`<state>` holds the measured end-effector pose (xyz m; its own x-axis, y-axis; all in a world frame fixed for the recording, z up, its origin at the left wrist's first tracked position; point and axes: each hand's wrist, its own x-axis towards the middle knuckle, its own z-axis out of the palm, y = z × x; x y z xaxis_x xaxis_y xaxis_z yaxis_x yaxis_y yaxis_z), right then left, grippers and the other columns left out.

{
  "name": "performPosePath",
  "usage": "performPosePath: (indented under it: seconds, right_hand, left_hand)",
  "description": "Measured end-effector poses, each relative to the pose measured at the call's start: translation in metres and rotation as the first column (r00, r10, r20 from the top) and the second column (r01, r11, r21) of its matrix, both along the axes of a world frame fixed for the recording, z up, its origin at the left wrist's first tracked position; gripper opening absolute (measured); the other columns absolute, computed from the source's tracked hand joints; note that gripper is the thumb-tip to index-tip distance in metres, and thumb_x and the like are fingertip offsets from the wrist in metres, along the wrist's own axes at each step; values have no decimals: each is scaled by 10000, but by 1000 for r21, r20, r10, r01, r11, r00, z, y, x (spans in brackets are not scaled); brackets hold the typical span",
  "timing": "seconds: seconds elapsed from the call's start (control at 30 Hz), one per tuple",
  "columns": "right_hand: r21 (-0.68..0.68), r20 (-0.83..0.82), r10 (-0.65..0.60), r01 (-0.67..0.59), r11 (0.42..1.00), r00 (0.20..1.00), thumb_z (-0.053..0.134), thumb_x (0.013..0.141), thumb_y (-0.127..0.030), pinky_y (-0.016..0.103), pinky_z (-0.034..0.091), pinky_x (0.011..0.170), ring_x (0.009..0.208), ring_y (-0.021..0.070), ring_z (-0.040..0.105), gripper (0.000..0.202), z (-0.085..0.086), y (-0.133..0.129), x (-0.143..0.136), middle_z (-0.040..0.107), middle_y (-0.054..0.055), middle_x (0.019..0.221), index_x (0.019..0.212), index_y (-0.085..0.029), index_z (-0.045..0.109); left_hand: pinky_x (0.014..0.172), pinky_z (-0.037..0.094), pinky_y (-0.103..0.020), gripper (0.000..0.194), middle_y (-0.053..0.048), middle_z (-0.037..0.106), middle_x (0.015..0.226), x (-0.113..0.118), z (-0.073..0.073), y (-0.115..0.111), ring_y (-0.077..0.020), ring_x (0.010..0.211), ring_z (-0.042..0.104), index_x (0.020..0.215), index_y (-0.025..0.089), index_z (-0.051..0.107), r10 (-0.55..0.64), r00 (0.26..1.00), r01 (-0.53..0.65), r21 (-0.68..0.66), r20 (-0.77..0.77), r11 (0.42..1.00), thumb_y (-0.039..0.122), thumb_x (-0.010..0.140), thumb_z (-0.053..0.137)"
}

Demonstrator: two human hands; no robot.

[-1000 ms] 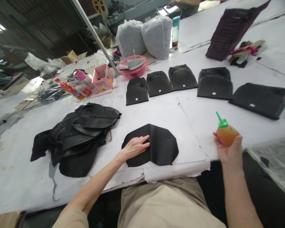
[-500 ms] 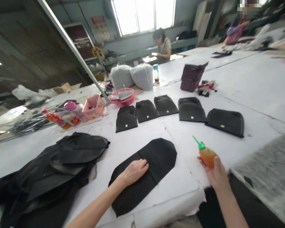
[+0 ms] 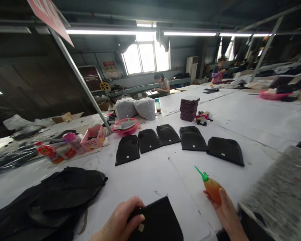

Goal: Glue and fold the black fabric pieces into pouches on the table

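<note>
My left hand [image 3: 125,219] is closed on the edge of a black fabric or leather-like piece [image 3: 160,221] at the bottom of the view. Thumb and fingers pinch it beside a small pale tag [image 3: 141,227]. The lower part of this piece runs out of the picture. In my right hand [image 3: 224,209] is a squeeze bottle [image 3: 212,189] with amber liquid and a green nozzle [image 3: 202,173] that points up and left, above the white table [image 3: 175,180]. Beyond both hands, several similar black pieces [image 3: 148,140] lie in a row, each with a small white tag.
Black material [image 3: 65,194] is heaped at left. Behind it stand a red-labelled bottle [image 3: 46,150], a pink box [image 3: 92,139] and a pink basin [image 3: 126,127]. A dark purple stack [image 3: 189,108] is farther back. Grey plastic-covered material [image 3: 278,197] lies at right. Two people work beyond.
The black piece lay flat under my left hand; now its edge is gripped and it looks folded, nearer me. The view has tilted up. The bottle stays in my right hand.
</note>
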<state>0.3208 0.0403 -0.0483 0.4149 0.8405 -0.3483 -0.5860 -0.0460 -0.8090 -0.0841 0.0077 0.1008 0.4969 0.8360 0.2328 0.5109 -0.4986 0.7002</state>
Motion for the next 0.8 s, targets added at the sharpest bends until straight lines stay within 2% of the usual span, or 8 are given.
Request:
performPosePath:
  seconds: [0.03,0.1,0.2,0.33,0.4,0.53,0.6,0.8]
  right_hand:
    - [-6,0,1,-1,1000,1000,895,603,-612,331,619,681,750,226,735,578,0,0,0,785,40,907,997,-218,741]
    - [-20,-6,0,0,1000,1000,908,568,-618,342,615,672,741,234,733,596,0,2,1,784,41,894,979,-221,741]
    - [-18,-6,0,0,1000,1000,909,551,-626,357,612,684,745,240,731,603,-2,3,3,784,43,902,970,-227,741]
    - [-15,31,12,-12,1000,999,895,572,-635,371,608,664,767,262,734,599,-10,5,8,782,57,905,985,-232,735]
    - [-19,62,15,-13,1000,998,887,576,-651,349,599,625,758,257,733,602,-11,4,8,779,61,894,977,-228,736]
    - [64,135,14,-23,998,991,905,520,-677,275,561,560,736,214,718,675,0,0,1,763,56,889,975,-206,744]
    - [64,155,34,-44,997,987,890,484,-724,244,545,571,754,187,709,729,4,0,-3,754,25,909,1004,-237,740]
    - [76,190,97,-113,991,977,906,418,-730,219,494,558,787,175,684,809,9,0,-4,724,27,959,1037,-237,735]
  left_hand:
    - [564,469,-258,230,17,611,701,0,9,-1,-150,604,549,869,246,593,48,997,-37,-175,63,984,463,939,566]
    - [553,447,-256,383,11,600,690,1,14,6,-148,606,539,811,223,582,149,981,-72,-481,122,874,598,886,597]
    - [549,405,-243,464,7,602,711,1,-16,32,-129,601,520,821,187,581,189,978,-83,-680,84,728,648,875,583]
    - [632,415,-262,395,7,617,679,-2,-88,73,-159,680,566,712,172,596,130,974,-209,-522,-183,827,542,840,647]
    - [668,441,-279,335,0,661,716,-4,-109,82,-178,710,607,750,174,647,147,932,-283,-414,-330,865,487,866,645]
    - [763,559,-338,284,-37,703,947,-3,-105,71,-194,830,667,990,160,695,242,860,-330,-128,-450,935,436,930,669]
    - [902,579,-422,340,-90,642,1248,-2,-99,63,-227,1058,653,1235,175,630,279,854,-366,-128,-439,922,401,982,618]
    - [990,539,-450,338,-119,621,1306,11,-110,42,-246,1143,626,1255,199,631,332,838,-424,-133,-432,896,379,970,638]
